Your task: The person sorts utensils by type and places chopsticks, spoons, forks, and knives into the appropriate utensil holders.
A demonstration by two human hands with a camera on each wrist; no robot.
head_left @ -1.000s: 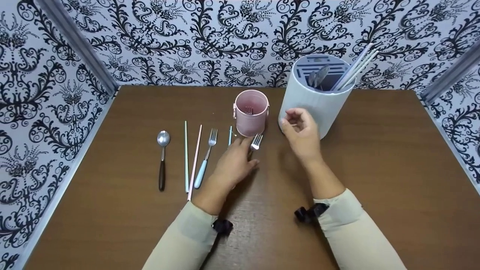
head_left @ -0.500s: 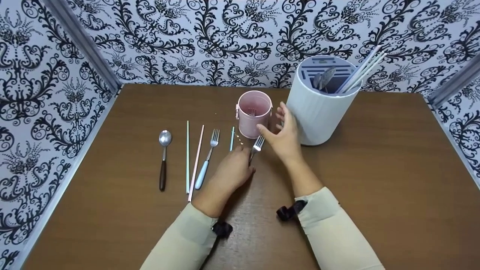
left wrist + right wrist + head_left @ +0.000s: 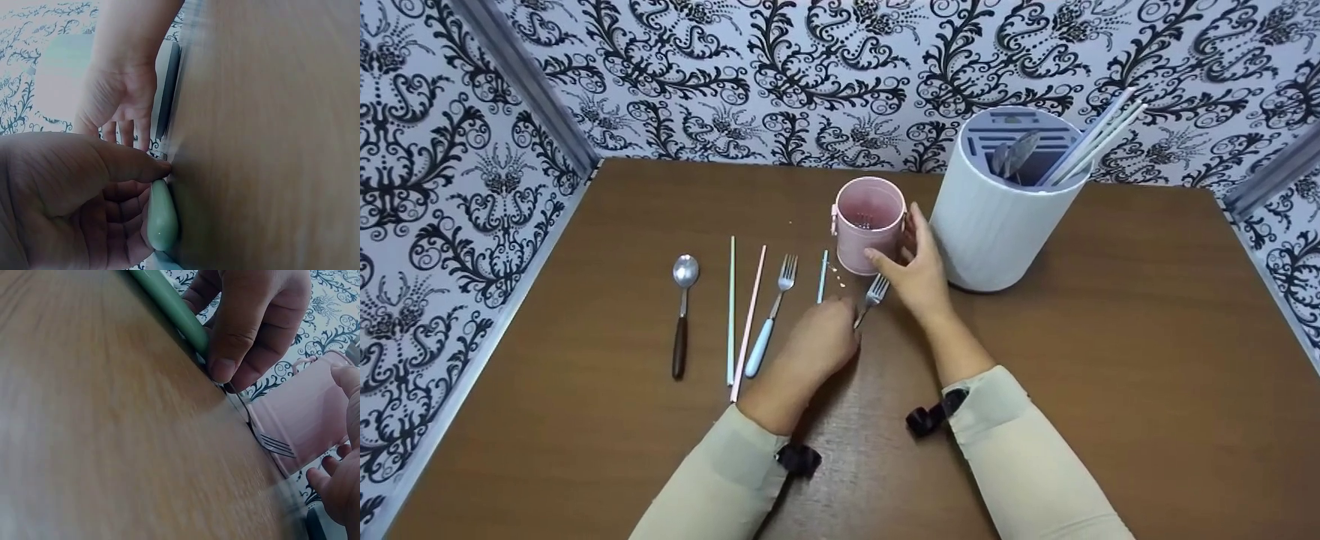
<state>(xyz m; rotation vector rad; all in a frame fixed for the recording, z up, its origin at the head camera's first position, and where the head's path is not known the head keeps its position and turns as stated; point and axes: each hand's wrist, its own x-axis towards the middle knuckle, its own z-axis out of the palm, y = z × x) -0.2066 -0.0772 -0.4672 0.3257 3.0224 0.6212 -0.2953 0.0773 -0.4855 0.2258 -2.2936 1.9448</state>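
Observation:
My left hand pinches a fork low over the table, its metal tines pointing toward a pink cup. The left wrist view shows the fork's green handle under the thumb, and in the right wrist view thumb and fingertips hold it near the metal neck. My right hand is at the cup's right side, fingers extended along it and thumb across its front. Inside the cup the tines of another fork show. A blue chopstick lies partly hidden beyond my left hand.
Left of my hands lie a spoon with a dark handle, a green chopstick, a pink chopstick and a blue-handled fork. A tall white holder with spoons and chopsticks stands right of the cup, before the patterned wall.
My right hand has moved left from in front of the white holder to the pink cup. My left fingers have closed on the green-handled fork, which has barely moved.

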